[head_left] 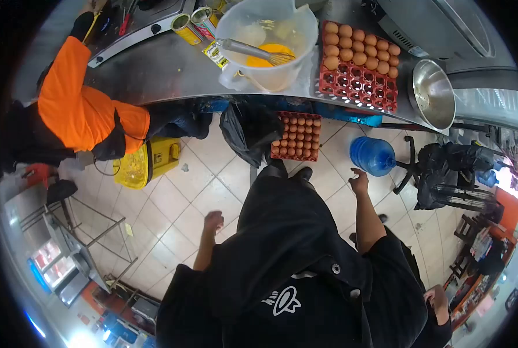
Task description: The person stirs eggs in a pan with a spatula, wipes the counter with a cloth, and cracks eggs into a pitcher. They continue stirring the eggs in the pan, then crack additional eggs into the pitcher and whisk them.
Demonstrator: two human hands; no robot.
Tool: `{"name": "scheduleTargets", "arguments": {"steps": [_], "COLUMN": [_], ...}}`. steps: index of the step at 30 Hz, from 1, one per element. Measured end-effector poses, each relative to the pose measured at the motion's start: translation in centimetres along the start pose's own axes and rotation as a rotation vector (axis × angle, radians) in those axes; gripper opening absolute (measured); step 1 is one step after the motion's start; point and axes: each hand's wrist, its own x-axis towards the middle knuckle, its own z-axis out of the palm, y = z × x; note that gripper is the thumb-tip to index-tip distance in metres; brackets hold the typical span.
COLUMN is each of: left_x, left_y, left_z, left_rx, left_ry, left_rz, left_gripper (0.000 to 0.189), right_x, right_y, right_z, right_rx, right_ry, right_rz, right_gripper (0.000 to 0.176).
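Note:
My left hand (213, 222) hangs over the tiled floor with its fingers loosely bent and nothing visible in it. My right hand (359, 180) is held out in front of me, fingers apart and holding nothing, nearest to a blue water jug (372, 156) lying on its side. On the counter stands a translucent mixing pitcher (239, 29) with yellow beaten egg (264, 57) inside. A wire whisk (250, 49) leans in it. Beside it, an egg tray (357, 87) holds brown eggs in its far rows; the near cups show no eggs. An empty metal bowl (433, 94) sits to its right.
A full egg tray (296, 137) is on the floor near my feet, beside a black bag (248, 132). A person in an orange top (85, 110) works at the left by a stove, near a yellow bucket (148, 162). Opened cans (187, 29) stand on the counter (154, 78).

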Motion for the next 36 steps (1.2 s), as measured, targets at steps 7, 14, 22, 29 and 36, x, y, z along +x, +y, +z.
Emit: {"name": "scheduleTargets", "arguments": {"steps": [7,14,22,29,36], "left_x": [-2.8,-5.4,-5.9,-4.6,8.2], "left_y": [7.3,4.2,-5.6,-7.2,-5.0], "left_z": [7.0,10.1,9.3,9.7,10.6], "left_rx": [0.043,0.117,0.259,0.525,1.408], "left_ry": [-0.051,0.02,-0.123,-0.192,-0.288], "left_rz": [0.273,0.179,0.121,0.372,0.734], "left_gripper": [0.025,0.027,0.03,0.039,0.032], "right_x": [-4.8,-17.8,-13.6,-9.3,-9.0], "right_y": [18.7,25.1,22.4,18.4,26.8], "right_z": [4.6,1.3,-1.2,-3.0,3.8], "right_rx": [0.476,0.545,0.688,0.765,0.821], "right_ry": [-0.031,-0.449,-0.274,-0.21,-0.269], "right_rz": [0.329,0.866,0.772,0.64,0.495], "right_gripper": [0.04,0.032,0.028,0.03,0.039]}}
